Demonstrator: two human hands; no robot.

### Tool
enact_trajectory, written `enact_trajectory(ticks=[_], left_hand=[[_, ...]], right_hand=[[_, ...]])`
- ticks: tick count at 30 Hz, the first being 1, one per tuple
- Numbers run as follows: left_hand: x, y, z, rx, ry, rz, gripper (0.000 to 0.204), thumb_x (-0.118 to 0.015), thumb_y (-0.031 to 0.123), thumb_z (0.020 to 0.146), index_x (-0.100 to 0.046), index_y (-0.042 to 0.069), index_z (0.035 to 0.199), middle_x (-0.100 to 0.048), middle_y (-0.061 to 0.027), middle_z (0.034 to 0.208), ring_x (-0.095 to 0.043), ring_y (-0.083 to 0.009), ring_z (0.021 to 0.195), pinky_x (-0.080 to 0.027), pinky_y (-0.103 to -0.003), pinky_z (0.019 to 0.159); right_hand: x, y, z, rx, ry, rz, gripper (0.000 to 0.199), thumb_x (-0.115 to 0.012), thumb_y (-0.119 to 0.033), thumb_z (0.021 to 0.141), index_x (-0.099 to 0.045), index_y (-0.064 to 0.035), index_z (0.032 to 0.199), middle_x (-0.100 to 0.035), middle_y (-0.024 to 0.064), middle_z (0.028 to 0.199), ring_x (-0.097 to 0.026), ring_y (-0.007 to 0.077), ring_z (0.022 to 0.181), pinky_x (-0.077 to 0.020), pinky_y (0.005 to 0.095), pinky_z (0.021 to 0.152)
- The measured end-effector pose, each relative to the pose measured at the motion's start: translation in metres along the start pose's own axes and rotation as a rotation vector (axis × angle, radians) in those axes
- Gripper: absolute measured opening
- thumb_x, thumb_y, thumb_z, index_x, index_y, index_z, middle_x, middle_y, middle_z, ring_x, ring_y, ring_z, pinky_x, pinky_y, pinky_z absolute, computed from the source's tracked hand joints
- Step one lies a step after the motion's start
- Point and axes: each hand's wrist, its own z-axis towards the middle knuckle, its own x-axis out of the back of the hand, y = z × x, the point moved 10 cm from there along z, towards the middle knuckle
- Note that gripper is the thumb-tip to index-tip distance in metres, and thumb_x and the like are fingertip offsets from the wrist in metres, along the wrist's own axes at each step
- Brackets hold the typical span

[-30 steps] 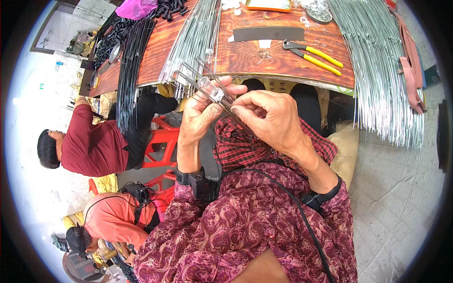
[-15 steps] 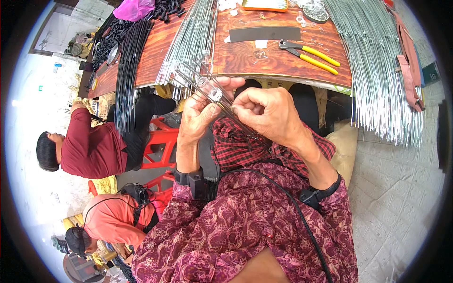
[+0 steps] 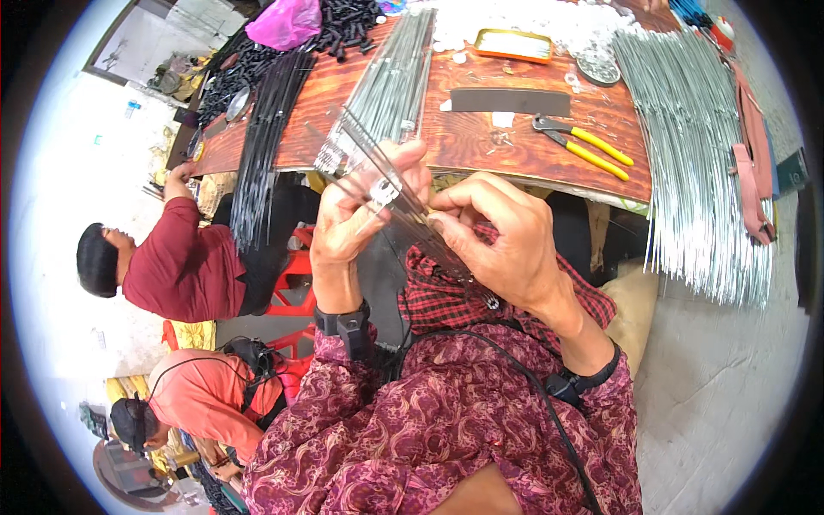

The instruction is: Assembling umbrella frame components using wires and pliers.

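Observation:
A bundle of thin dark metal rods (image 3: 423, 225) slants across my lap, from above my left hand down toward my right. My left hand (image 3: 348, 219) is closed around its upper part, the thumb lying close to a clear plastic fitting (image 3: 384, 190) among the rods. Thumb and forefinger of my right hand (image 3: 506, 245) pinch together at the side of the same rods, a little lower down. What lies right between those fingertips is too small to make out.
The wooden table (image 3: 481, 150) ahead bears yellow-handled pincers (image 3: 584, 146), a dark flat strip (image 3: 511, 102), a yellow-rimmed tray (image 3: 513, 46), silvery rods (image 3: 687, 154), black rods (image 3: 266, 137) and a pink bag (image 3: 285, 23). Two people (image 3: 184, 262) sit at the left near red stools (image 3: 292, 283).
The view has shifted, so the table shows lower and more to the right. The rods have turned a little in my hands. Both hands keep their hold, the right one slightly lower.

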Motion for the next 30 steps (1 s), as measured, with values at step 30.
enact_trajectory(ticks=[30], left_hand=[[0.0, -0.065, -0.009, 0.208, -0.011, 0.01, 0.064, -0.07, 0.025, 0.087, -0.044, -0.007, 0.136, -0.049, -0.0149, 0.139, -0.054, -0.0213, 0.121, -0.042, -0.036, 0.102]], right_hand=[[-0.005, 0.06, -0.01, -0.242, -0.071, 0.227, 0.016, -0.071, -0.014, 0.079, -0.064, -0.0007, 0.084, -0.066, 0.009, 0.073, -0.065, 0.0158, 0.065, -0.0509, 0.0298, 0.061]])
